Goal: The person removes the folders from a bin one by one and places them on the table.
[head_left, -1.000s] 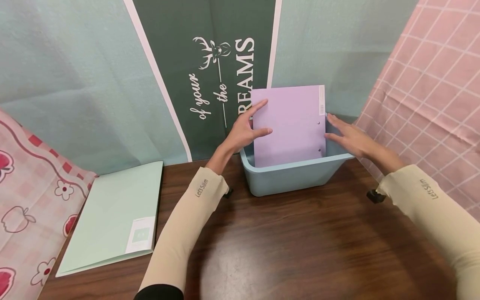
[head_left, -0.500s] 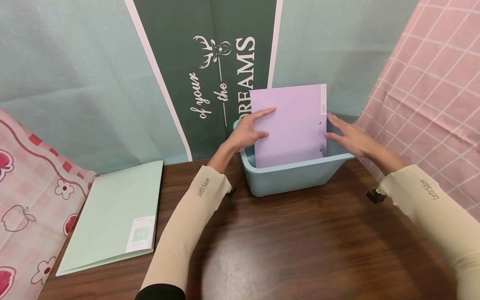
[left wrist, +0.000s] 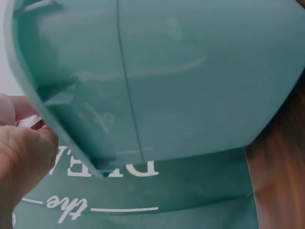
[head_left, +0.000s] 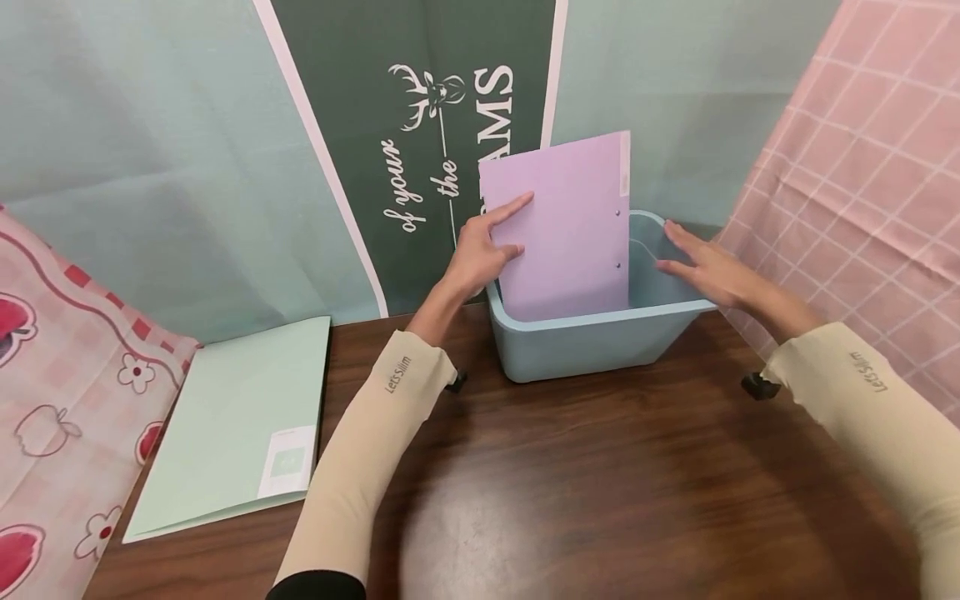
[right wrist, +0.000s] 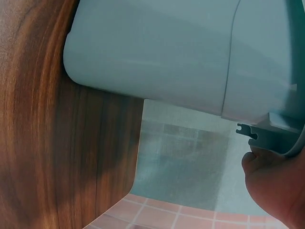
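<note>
A lilac folder stands upright, slightly tilted, in the left part of a blue plastic bin. My left hand grips its left edge, with the thumb and a finger spread across the front and the other fingers hidden behind. At the bin's right end, my right hand rests at the rim with its visible fingers straight, apart from the folder. The left wrist view shows the bin's outer wall and part of my left hand by the rim. In the right wrist view, my right hand touches the rim.
A pale green folder with a white label lies on the brown wooden table at the left. Behind the bin hangs a green cloth with printed lettering. Pink checked cloths hang at both sides.
My left hand has moved the lilac folder up and to the left in the bin, tilting it. The folder has come away from my right hand, which has barely moved.
</note>
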Tool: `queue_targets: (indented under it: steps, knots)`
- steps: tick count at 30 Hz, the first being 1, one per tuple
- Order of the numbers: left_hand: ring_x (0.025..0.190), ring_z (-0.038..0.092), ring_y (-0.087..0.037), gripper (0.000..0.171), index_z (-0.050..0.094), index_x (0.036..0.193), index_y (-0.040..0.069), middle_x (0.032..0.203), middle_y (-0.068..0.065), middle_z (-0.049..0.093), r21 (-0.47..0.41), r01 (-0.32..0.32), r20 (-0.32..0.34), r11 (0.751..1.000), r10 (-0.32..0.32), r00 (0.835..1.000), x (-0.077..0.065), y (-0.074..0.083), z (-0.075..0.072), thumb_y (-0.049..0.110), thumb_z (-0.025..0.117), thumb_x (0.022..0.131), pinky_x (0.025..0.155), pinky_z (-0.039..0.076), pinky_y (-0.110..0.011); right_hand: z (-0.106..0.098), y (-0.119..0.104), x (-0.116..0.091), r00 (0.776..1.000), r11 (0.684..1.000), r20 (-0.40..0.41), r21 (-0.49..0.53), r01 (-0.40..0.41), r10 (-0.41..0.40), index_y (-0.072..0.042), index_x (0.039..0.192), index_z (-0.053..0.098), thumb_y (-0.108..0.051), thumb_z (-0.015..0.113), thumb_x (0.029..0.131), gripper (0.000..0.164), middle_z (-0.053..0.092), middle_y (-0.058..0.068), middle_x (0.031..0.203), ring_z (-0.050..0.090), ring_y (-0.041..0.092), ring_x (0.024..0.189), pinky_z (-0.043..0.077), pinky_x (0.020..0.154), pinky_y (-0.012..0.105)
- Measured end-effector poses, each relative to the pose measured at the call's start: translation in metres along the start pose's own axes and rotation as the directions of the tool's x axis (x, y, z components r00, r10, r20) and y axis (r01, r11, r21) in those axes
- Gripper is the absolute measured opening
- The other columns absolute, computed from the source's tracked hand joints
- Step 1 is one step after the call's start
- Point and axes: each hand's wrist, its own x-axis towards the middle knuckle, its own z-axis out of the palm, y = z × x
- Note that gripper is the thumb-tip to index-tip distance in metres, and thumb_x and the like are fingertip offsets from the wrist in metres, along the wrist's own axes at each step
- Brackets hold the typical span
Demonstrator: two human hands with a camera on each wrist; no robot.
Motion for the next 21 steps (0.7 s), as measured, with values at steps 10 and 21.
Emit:
queue_targets:
  steps: [10, 21]
  knots:
    - [0.143, 0.050, -0.005, 0.074, 0.064, 0.148, 0.024, 0.154, 0.006, 0.059, -0.132, -0.054, -0.100, 0.990, 0.041, 0.994, -0.008, 0.011, -0.020, -0.018, 0.071, 0.087, 0.117, 0.040, -0.021, -0.002, -0.001, 0.002, 1.000, 1.000, 0.015, -0.014, -0.004, 0.005, -0.009, 0.170, 0.002, -0.047, 0.045, 0.112, 0.081, -0.002, 0.017, 0.176, 0.008, 0.057, 0.156, 0.006, 0.126, 0.070]
    - [0.142, 0.052, -0.005, 0.071, 0.062, 0.150, 0.015, 0.158, 0.002, 0.056, -0.239, -0.144, -0.173, 0.960, 0.104, 0.979, -0.016, 0.033, -0.035, -0.019, 0.068, 0.089, 0.115, 0.046, -0.026, -0.004, -0.001, 0.001, 1.000, 1.000, 0.027, -0.018, -0.014, 0.015, -0.009, 0.170, 0.002, -0.049, 0.043, 0.112, 0.082, -0.001, 0.021, 0.175, 0.008, 0.056, 0.156, 0.007, 0.125, 0.071]
